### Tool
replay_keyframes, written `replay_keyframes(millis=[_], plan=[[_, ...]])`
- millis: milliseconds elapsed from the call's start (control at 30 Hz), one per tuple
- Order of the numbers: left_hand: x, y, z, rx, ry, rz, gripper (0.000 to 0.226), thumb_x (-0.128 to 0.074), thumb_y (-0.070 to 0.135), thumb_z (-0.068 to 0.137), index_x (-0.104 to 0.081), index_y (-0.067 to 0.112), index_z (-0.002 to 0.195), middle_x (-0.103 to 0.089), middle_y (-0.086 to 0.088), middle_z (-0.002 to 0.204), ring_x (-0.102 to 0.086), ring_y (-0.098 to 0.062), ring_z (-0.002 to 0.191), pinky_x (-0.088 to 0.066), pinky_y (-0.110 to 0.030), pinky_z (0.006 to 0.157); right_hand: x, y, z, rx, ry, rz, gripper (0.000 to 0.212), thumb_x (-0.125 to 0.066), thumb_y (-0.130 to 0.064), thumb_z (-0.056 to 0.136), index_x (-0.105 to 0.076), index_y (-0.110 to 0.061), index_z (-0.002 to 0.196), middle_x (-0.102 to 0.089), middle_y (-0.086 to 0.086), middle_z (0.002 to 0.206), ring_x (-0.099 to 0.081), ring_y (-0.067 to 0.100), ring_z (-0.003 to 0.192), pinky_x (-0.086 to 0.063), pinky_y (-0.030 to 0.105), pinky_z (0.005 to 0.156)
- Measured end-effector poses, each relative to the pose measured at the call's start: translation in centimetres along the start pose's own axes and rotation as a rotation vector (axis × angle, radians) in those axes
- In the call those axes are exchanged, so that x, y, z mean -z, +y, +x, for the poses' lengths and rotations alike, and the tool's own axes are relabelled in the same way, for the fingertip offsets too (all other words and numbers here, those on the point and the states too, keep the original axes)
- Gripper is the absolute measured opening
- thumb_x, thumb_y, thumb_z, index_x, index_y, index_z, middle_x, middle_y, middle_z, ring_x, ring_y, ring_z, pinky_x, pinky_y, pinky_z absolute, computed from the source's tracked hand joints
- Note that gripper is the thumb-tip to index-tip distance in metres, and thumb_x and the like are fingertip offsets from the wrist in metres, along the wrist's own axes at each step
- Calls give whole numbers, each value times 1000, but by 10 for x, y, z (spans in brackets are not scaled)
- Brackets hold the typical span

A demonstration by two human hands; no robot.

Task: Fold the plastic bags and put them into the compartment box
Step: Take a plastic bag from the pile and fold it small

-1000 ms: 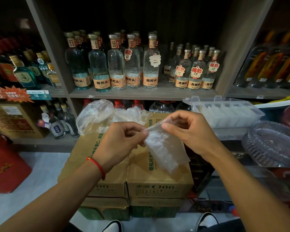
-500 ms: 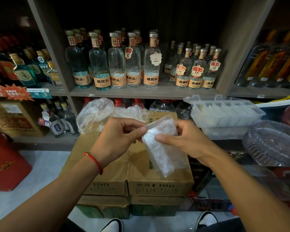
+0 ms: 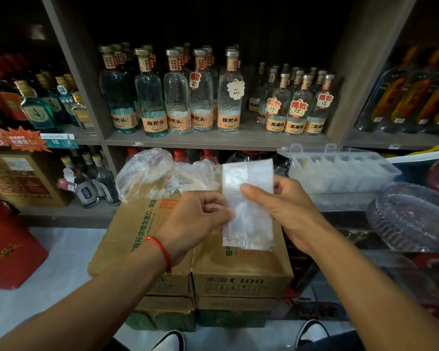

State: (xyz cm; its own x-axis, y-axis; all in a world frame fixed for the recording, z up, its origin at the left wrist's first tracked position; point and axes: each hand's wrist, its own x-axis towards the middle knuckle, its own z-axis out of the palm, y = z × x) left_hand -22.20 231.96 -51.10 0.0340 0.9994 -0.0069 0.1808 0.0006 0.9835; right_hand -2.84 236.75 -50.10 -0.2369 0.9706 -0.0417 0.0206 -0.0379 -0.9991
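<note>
A clear plastic bag (image 3: 249,219), folded into a narrow upright strip, hangs above the cardboard boxes (image 3: 241,269). My left hand (image 3: 193,224) pinches its left edge at mid height. My right hand (image 3: 287,209) grips its right side, thumb across the front. A heap of loose clear plastic bags (image 3: 160,173) lies on the boxes behind my hands. The clear compartment box (image 3: 340,171), lid open, sits to the right at shelf height with folded bags in its cells.
Shelves of glass liquor bottles (image 3: 178,97) stand right behind the boxes. A red gift bag (image 3: 8,252) stands on the floor at left. Clear round glass plates (image 3: 411,219) are stacked at right, below the compartment box. My shoes (image 3: 312,330) show at the bottom.
The bag has gone from a slanted, hanging fold to a flat upright strip. Its top now stands straight up, and both hands have shifted lower on its sides.
</note>
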Motion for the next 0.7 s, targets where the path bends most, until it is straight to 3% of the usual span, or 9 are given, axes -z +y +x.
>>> replay_keyframes(millis=[67,200,300,467,700], plan=[[1,0,0,-1,12,-10,5,-76,6,90,-73,2,91,-69,-7,71,-66,-9,66,-53,-18,66,1,1,-1,-60,-75,-14,59,-90,-36,68,-73,-15,120,-80,2,109,-78,21,102,-61,46,95],[1,2,0,31,-24,-111,5,-75,8,92,-73,5,89,-72,-3,72,-69,-11,68,-55,-21,66,1,5,-1,-100,-78,-34,41,-88,-15,80,-71,-11,118,-81,3,106,-79,21,98,-63,44,90],[1,4,0,50,-59,-125,15,-74,20,94,-72,7,86,-69,3,68,-65,-6,65,-53,-20,65,1,4,0,-94,-91,-36,41,-88,-15,80,-71,-11,117,-81,4,106,-79,22,99,-62,45,91],[2,4,1,17,14,-120,14,-70,8,96,-66,2,84,-63,-2,60,-59,-8,54,-53,-20,59,8,3,1,-88,-145,-50,40,-85,-23,80,-73,-15,118,-81,4,108,-78,22,100,-62,45,92],[6,5,0,14,41,-159,7,-70,6,95,-66,4,90,-72,-9,68,-69,-15,62,-54,-22,59,19,-2,-2,-62,-155,-95,29,-74,-16,96,-71,-16,124,-81,9,107,-78,27,102,-60,47,95]])
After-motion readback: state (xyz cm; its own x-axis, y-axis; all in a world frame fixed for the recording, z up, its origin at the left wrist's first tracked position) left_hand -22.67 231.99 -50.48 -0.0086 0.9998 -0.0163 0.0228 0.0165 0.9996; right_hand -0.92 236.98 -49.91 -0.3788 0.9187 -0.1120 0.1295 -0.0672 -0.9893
